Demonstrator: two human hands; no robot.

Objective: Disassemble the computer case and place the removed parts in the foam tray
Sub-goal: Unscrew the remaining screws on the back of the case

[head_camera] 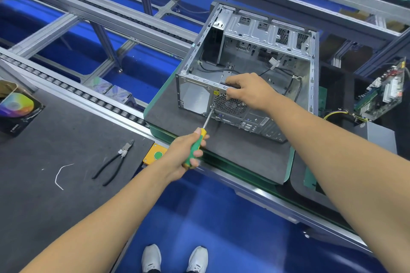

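**Backing out a rear fan screw, case steadied by its top edge**

I have the computer case (248, 60) lying open on a dark mat on the green pallet (288, 170), right of centre on the worktop, its rear panel facing me. My left hand (184, 153) is clenched around the green-and-yellow screwdriver (196, 142), whose tip sits at a screw by the near-left corner of the fan grille (230, 104). My right hand (248, 91) curls over the rear panel's upper edge just above the grille; I think its fingers (230, 85) grasp the fan's top edge inside, though I cannot see that clearly.

I judge the case stiff sheet steel, light now that it is mostly empty, so it may slide on the mat under screwdriver pressure; the folded rim is the safest hold, as stamped edges can cut. The fan should be light plastic: take it by its frame, not the blades, and mind the black cables (295, 86) inside.

A circuit board (386, 93) rests at far right. Pliers (115, 159) lie near left.
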